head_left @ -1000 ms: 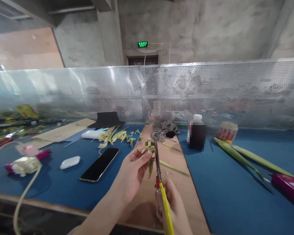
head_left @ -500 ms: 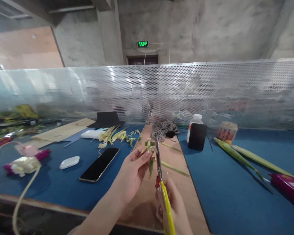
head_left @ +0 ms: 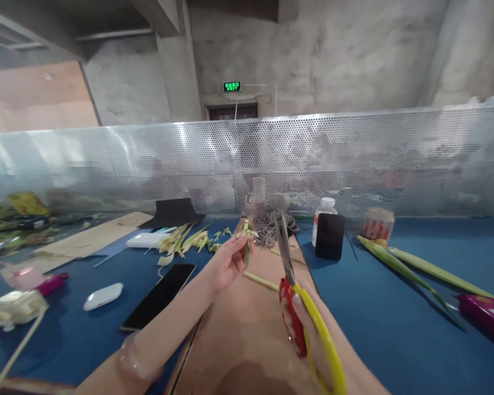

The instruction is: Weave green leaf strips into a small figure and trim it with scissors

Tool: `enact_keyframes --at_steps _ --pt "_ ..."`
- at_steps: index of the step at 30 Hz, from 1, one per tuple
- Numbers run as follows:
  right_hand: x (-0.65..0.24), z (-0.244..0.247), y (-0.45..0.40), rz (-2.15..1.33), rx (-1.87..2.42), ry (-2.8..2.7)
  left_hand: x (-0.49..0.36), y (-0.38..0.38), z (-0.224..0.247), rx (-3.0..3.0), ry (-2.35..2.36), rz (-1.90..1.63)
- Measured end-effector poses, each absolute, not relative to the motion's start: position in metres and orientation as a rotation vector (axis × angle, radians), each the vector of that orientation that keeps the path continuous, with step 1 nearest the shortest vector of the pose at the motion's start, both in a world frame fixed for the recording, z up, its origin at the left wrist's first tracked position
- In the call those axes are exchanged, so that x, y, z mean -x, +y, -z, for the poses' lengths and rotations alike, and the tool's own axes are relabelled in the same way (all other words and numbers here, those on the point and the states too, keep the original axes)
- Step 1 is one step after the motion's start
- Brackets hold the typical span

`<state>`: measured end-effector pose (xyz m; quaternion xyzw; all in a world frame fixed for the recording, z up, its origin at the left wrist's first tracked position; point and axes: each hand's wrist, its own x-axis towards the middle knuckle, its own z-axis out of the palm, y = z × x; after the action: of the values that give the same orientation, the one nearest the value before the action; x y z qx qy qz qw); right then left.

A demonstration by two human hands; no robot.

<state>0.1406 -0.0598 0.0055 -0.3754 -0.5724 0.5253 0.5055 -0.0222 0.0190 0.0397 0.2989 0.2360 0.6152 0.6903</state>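
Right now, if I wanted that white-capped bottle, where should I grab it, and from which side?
Probably by its cap, from above. The bottle stands upright, and a flat black object in front hides much of its body, but the cap sticks up clear. The left hand holds a plant piece and the right hand scissors, so free one first.

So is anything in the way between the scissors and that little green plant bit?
Nothing I can see. The right hand holds the scissors apart from the green plant bit pinched in the left hand. The grey string shows in the gap between them, but it lies farther back on the board.
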Motion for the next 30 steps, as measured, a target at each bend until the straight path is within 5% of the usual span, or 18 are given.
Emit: enact_keyframes --at_steps 11,30 --pt "-0.182 0.016 0.032 -0.596 1.095 -1.965 0.030 0.032 -0.013 -0.769 0.442 -1.385" --pt "-0.183 0.022 0.021 -0.360 1.048 -2.175 0.024 0.017 -0.011 -0.862 0.422 -1.325"
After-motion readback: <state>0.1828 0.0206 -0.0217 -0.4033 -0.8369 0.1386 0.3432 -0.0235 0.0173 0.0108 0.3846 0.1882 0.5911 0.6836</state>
